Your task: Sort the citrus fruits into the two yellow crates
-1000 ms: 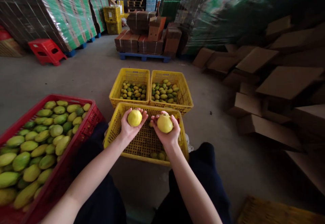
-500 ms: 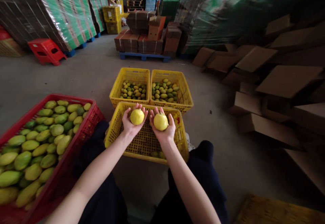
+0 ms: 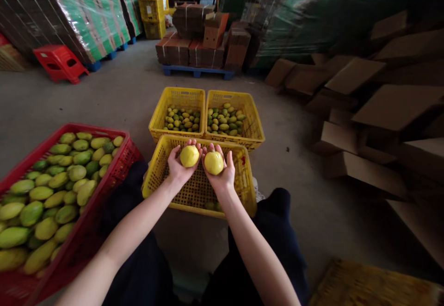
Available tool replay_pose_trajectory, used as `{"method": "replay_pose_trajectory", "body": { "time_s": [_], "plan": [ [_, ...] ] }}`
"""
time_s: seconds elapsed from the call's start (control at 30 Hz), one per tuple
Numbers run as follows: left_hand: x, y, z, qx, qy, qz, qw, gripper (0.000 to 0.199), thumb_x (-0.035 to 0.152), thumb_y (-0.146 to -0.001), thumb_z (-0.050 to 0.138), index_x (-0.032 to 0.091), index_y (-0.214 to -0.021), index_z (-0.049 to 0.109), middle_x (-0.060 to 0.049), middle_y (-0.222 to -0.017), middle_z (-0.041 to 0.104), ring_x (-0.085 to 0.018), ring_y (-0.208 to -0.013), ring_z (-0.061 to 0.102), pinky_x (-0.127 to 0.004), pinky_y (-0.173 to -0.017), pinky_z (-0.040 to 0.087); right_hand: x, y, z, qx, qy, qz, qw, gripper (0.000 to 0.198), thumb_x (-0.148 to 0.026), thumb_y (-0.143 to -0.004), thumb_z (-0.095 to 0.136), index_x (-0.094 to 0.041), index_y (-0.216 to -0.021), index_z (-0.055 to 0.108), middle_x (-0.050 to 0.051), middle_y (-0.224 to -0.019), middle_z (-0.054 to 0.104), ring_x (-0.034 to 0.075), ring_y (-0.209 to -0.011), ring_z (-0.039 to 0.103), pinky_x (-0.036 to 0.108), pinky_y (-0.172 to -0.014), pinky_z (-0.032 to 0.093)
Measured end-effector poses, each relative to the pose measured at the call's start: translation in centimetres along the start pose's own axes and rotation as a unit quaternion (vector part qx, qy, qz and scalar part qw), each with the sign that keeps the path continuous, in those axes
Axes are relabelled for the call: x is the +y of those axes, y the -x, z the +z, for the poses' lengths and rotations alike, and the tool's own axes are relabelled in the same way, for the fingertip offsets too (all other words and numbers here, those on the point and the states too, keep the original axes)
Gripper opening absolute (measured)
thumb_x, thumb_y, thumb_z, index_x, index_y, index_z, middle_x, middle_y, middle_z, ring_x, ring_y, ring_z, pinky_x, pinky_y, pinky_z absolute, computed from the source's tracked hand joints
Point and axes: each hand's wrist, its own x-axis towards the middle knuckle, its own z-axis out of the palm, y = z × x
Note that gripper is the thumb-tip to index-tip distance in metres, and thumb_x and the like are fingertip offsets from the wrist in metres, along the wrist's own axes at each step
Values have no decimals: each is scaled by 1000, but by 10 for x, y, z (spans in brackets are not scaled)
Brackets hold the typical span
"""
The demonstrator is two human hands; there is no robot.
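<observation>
Palm up, my left hand (image 3: 178,171) cradles a yellow lemon (image 3: 189,156) with its fingers curled round the far side. A second yellow lemon (image 3: 213,163) rests in my right hand (image 3: 225,178), also palm up, thumb at its side. Both hands are side by side, fingertips close together, above a yellow plastic crate (image 3: 152,182) with a perforated floor. A few greenish lemons (image 3: 212,206) lie at this crate's near side, partly hidden by my right forearm. To the left, a red crate (image 3: 129,152) is full of green and yellow lemons (image 3: 58,183).
Beyond the near crate stand two yellow crates, a left one (image 3: 157,116) and a right one (image 3: 255,123), both partly filled with lemons. Open cardboard boxes (image 3: 367,174) crowd the right. A red stool (image 3: 60,60) and a blue pallet (image 3: 197,72) of flattened cartons stand farther back.
Both lemons have turned in my palms. My right hand has shifted slightly left, bringing its lemon nearer the other one. The view has tilted slightly down.
</observation>
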Motion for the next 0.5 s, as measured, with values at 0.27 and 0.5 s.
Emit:
{"method": "replay_pose_trajectory", "body": {
  "time_s": [0.27, 0.5],
  "plan": [
    [6, -8, -6, 70, 12, -25, 997, 18, 17, -79, 49, 13, -84, 66, -7, -77, 70, -19, -75, 69, -30, -72, 58, 1, -13, -12, -8, -4, 46, 999, 20, -34, -90, 53, -21, -79, 63, 1, -76, 72, 16, -72, 69, 35, -77, 59],
    [35, -10, -5, 119, 17, 22, 992, 19, 15, -80, 46, 15, -85, 64, -6, -71, 69, -19, -70, 69, -31, -67, 59, 37, -18, -57, 49, 257, 164, 951, 24, -19, -85, 45, -22, -62, 51, 0, -49, 56, 19, -57, 65, 40, -65, 59]
  ]
}}
